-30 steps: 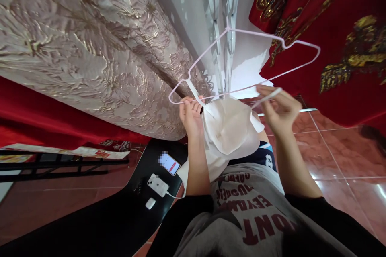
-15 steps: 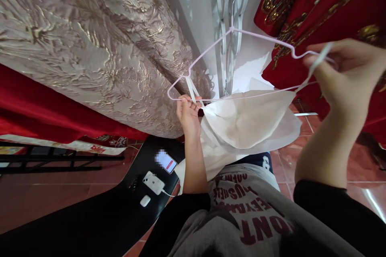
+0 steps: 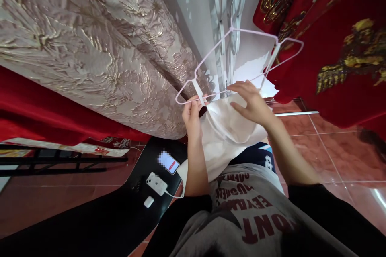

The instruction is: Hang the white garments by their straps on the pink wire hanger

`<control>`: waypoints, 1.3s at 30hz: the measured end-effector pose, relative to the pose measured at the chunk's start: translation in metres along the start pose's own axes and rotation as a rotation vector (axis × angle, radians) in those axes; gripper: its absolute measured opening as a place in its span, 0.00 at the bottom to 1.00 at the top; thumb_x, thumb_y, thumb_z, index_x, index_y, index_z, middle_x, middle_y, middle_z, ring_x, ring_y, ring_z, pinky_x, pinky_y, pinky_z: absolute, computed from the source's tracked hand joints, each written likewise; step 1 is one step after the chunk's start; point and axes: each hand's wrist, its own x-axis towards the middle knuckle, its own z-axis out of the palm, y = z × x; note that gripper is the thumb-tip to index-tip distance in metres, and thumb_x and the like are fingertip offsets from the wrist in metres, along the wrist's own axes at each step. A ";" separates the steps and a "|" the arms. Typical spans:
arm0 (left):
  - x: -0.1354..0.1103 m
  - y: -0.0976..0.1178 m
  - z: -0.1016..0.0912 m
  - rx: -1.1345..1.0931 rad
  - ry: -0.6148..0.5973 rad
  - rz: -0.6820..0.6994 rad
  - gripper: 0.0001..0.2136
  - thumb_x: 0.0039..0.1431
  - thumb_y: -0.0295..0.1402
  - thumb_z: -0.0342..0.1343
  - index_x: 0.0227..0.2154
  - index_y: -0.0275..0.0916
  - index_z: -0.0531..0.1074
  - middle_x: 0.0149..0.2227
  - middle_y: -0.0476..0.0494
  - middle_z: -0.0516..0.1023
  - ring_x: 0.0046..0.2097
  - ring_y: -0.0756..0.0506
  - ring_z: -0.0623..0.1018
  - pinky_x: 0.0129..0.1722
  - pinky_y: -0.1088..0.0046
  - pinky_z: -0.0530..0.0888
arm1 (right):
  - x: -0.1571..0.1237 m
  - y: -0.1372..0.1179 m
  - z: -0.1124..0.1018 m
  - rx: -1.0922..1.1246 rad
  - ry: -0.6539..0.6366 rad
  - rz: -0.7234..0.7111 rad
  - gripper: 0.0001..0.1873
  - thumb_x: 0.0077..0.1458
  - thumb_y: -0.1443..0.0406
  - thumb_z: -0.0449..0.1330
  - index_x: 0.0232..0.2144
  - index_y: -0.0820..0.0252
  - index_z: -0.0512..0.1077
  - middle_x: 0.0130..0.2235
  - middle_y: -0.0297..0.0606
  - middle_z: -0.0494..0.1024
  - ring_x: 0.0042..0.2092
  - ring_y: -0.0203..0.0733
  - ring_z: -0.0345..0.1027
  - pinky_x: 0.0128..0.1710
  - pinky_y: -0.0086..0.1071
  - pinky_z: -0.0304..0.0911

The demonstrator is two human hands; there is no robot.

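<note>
Hanger (image 3: 231,29), pale pink, slim bar, notched shoulders; upright before the wall, hook uppermost. Garment, cream (image 3: 217,144), soft, hung below the hanger's lower bar and trailing towards the wearer's lap. Left strap (image 3: 197,90), white, looped over the hanger's left shoulder notch. Right strap (image 3: 274,56), white, looped over the opposite notch.

Left hand (image 3: 192,118): grip closed, fingers bent about the lower bar of the hanger, just beside the left strap. Right hand (image 3: 253,102): grip open, fingers outstretched and thumb apart, held in front of the garment's upper edge; whether it touches the cloth cannot be told.

Worktop (image 3: 150,154), black, to the left, bearing: one smartphone with lit screen (image 3: 172,165); one white smartphone (image 3: 157,184), face down, with white cable (image 3: 174,196) attached; one white earbud case (image 3: 148,202).

Brocade fabric (image 3: 114,68), pale pink and gold, at left. Red fabric (image 3: 337,40), gold-embroidered, at right. Floor tiles (image 3: 327,158), reddish, glossy.
</note>
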 end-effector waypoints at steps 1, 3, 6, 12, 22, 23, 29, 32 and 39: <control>-0.002 -0.001 -0.004 0.061 -0.014 0.009 0.16 0.65 0.49 0.63 0.42 0.40 0.80 0.43 0.39 0.87 0.43 0.44 0.85 0.52 0.66 0.78 | -0.004 0.005 0.013 -0.015 0.010 0.038 0.25 0.62 0.61 0.62 0.62 0.48 0.71 0.61 0.42 0.78 0.67 0.59 0.68 0.72 0.68 0.55; -0.007 0.004 -0.012 0.182 -0.075 0.009 0.16 0.66 0.49 0.62 0.39 0.40 0.82 0.40 0.41 0.86 0.46 0.43 0.84 0.55 0.65 0.76 | -0.013 0.010 0.031 0.000 0.108 0.055 0.26 0.63 0.61 0.61 0.63 0.48 0.69 0.61 0.42 0.77 0.70 0.59 0.64 0.73 0.69 0.52; -0.020 0.031 -0.018 0.338 -0.187 0.016 0.15 0.67 0.48 0.62 0.35 0.41 0.83 0.39 0.43 0.84 0.46 0.43 0.82 0.55 0.67 0.75 | -0.024 0.007 0.037 0.061 0.213 0.025 0.25 0.65 0.61 0.60 0.63 0.44 0.68 0.60 0.40 0.77 0.69 0.55 0.65 0.75 0.66 0.53; -0.021 0.105 -0.014 0.195 -0.183 0.061 0.14 0.63 0.47 0.66 0.40 0.41 0.84 0.39 0.41 0.81 0.45 0.43 0.80 0.55 0.66 0.76 | -0.030 -0.008 0.029 0.094 0.231 0.047 0.23 0.67 0.60 0.58 0.63 0.43 0.69 0.59 0.39 0.78 0.68 0.54 0.67 0.74 0.68 0.53; 0.008 0.045 -0.037 0.005 0.348 0.077 0.14 0.60 0.44 0.63 0.45 0.44 0.79 0.55 0.39 0.82 0.59 0.43 0.80 0.56 0.71 0.76 | -0.033 -0.016 0.029 0.119 0.214 0.039 0.24 0.68 0.62 0.58 0.64 0.42 0.69 0.61 0.38 0.78 0.67 0.51 0.69 0.75 0.65 0.53; 0.003 0.037 -0.029 -0.005 0.267 0.008 0.14 0.59 0.44 0.65 0.43 0.42 0.79 0.54 0.37 0.82 0.58 0.42 0.81 0.55 0.69 0.76 | -0.032 -0.019 0.031 0.126 0.205 0.033 0.25 0.68 0.62 0.58 0.65 0.42 0.68 0.61 0.38 0.78 0.67 0.51 0.69 0.76 0.65 0.52; -0.018 0.022 0.023 -0.113 -0.024 -0.062 0.19 0.61 0.53 0.66 0.37 0.41 0.78 0.42 0.38 0.85 0.50 0.41 0.85 0.52 0.63 0.79 | -0.033 -0.033 0.026 0.160 0.132 0.071 0.26 0.66 0.61 0.60 0.65 0.40 0.70 0.65 0.36 0.77 0.71 0.53 0.65 0.74 0.64 0.57; -0.018 0.020 0.029 -0.123 -0.014 0.040 0.18 0.63 0.52 0.65 0.33 0.41 0.76 0.36 0.43 0.85 0.43 0.44 0.85 0.49 0.66 0.80 | -0.036 -0.023 0.005 0.179 0.426 0.154 0.21 0.67 0.62 0.59 0.60 0.41 0.75 0.60 0.37 0.80 0.63 0.51 0.74 0.65 0.57 0.70; -0.014 0.017 0.026 -0.014 0.034 0.077 0.21 0.64 0.56 0.62 0.33 0.40 0.73 0.35 0.43 0.84 0.31 0.49 0.81 0.38 0.71 0.78 | -0.021 0.007 -0.029 0.178 0.510 0.438 0.13 0.60 0.62 0.65 0.47 0.55 0.81 0.44 0.39 0.82 0.31 0.33 0.71 0.28 0.31 0.68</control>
